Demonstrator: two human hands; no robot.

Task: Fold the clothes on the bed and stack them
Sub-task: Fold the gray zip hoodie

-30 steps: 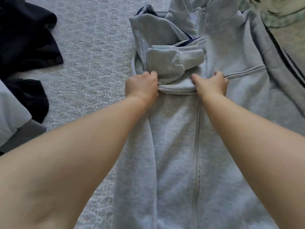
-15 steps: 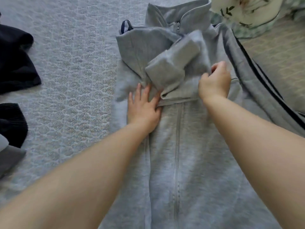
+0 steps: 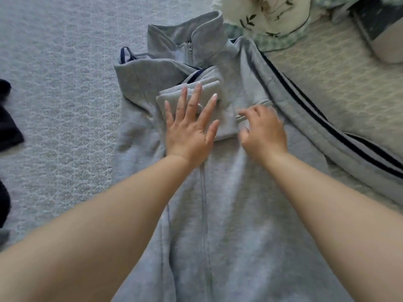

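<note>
A light grey zip-up jacket (image 3: pixel 229 214) lies front up on the bed, collar away from me. Its left sleeve is folded across the chest, and the ribbed cuff (image 3: pixel 209 83) lies on top. My left hand (image 3: pixel 192 123) presses flat on that folded sleeve with spread, straight fingers. My right hand (image 3: pixel 261 129) hovers just to the right of it over the chest pocket seam, blurred, with fingers loosely curled and nothing in them. The jacket's right sleeve (image 3: pixel 327 127), with two dark stripes, stretches out to the right.
Dark clothes (image 3: pixel 8 127) lie at the left edge of the grey patterned bedspread (image 3: pixel 65 83). A floral pillow or cover (image 3: pixel 272 14) sits beyond the collar. A beige quilted surface (image 3: pixel 338 79) lies at the right, with a dark object (image 3: pixel 381 29) at the far right corner.
My left hand moved up onto the folded sleeve and flattened it. My right hand let go of the fabric it gripped and dropped slightly. The sleeve bundle now lies flat.
</note>
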